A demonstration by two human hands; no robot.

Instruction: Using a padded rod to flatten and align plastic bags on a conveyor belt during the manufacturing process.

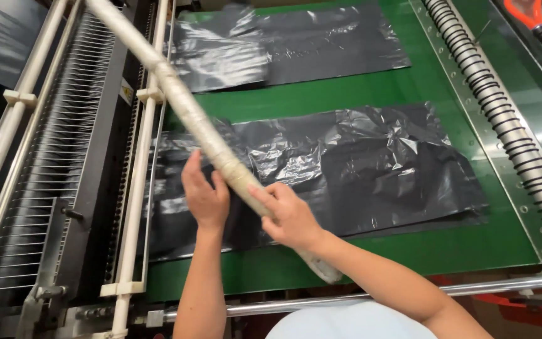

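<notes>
- A long pale wrapped rod (186, 107) is held across the green conveyor belt (346, 94); its long axis runs diagonally from the upper left, beyond the frame edge, down to the person's body.
- The right hand (290, 216) is closed around the rod's lower part, fingers (261, 194) wrapped over it.
- The left hand (203, 194) is laid flat against the rod's left side, fingers extended and not closed.
- A black plastic sheet (377, 163) lies directly under the rod; a second sheet (296, 44) lies beyond it.
- The right hand is the nearer to the rod's lower end.
- The rod's upper end is cut off; its lower tip is partly hidden behind the right forearm.
</notes>
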